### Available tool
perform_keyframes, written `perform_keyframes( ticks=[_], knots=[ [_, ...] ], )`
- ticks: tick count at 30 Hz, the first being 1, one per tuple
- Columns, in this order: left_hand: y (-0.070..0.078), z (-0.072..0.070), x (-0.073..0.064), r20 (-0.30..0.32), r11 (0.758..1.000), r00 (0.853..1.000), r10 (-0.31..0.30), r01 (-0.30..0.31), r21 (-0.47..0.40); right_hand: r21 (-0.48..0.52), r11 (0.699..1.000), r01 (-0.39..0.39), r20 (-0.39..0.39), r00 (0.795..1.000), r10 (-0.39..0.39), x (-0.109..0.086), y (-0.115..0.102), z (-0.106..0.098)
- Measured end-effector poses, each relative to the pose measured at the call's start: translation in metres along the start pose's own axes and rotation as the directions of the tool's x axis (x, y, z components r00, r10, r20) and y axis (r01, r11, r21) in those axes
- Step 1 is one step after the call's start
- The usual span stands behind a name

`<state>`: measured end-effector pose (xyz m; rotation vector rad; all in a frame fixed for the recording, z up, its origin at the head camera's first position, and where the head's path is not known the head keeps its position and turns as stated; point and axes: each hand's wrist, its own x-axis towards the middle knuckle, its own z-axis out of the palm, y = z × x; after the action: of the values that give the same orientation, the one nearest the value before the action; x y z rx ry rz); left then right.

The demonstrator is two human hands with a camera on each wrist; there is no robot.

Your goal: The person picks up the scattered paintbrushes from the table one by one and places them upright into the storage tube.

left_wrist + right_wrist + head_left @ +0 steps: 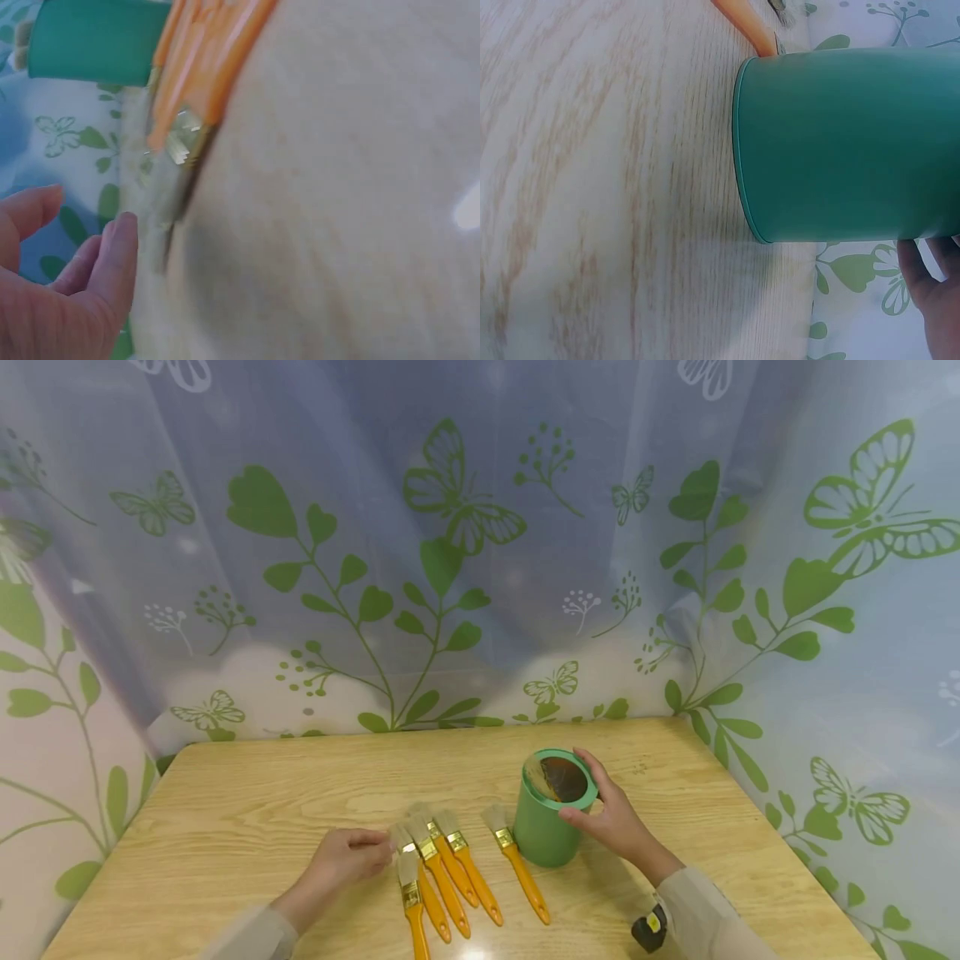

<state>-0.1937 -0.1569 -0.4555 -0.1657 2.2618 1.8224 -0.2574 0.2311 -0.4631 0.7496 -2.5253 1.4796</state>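
Several paintbrushes (444, 877) with orange handles, metal ferrules and pale bristles lie fanned on the wooden table, bristles pointing to the back. My left hand (348, 857) hovers just left of their bristle ends, and the left wrist view shows its loosely bent fingers (112, 262) apart from the brushes, holding nothing. A separate paintbrush (525, 875) lies beside a green cylindrical container (546, 835) standing upright. My right hand (611, 818) grips that container near its rim, thumb in front and fingers behind. Its inside looks dark brown with a paler patch I cannot identify.
A black tape measure (649, 930) with a yellow mark sits on the table (300, 785) by my right sleeve. Behind the table's back edge and along both sides hangs a curtain (495, 610) printed with leaves and butterflies.
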Motion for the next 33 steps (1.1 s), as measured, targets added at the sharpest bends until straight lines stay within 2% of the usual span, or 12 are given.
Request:
perform_keyframes(
  ticks=[4,8,14,20,26,33],
  knots=[
    [-0.014,0.0,-0.006,0.053,0.998,0.998,-0.047,0.045,0.038,0.004,1.0,0.001,-0.001,1.0,-0.001,0.0,0.0,0.0],
    [-0.025,0.004,-0.01,0.11,0.997,0.992,-0.054,0.047,0.067,0.002,1.0,-0.004,-0.003,1.0,0.004,0.0,0.0,0.0],
    [-0.029,0.016,-0.015,0.093,0.99,0.994,-0.048,0.035,0.136,0.001,1.0,-0.005,-0.004,1.0,0.005,0.0,-0.002,0.0],
    [-0.025,0.026,-0.016,0.075,0.982,0.996,-0.053,0.038,0.182,-0.003,1.0,-0.007,-0.006,1.0,0.007,-0.001,-0.003,0.0],
    [-0.02,0.035,-0.018,0.033,0.963,0.999,-0.002,-0.007,0.27,-0.003,1.0,-0.007,-0.01,1.0,0.007,-0.001,-0.002,0.0],
    [-0.019,0.035,-0.016,0.055,0.942,0.999,0.003,-0.021,0.334,0.003,1.0,0.003,-0.008,1.0,-0.003,0.0,-0.001,0.001]
  ],
)
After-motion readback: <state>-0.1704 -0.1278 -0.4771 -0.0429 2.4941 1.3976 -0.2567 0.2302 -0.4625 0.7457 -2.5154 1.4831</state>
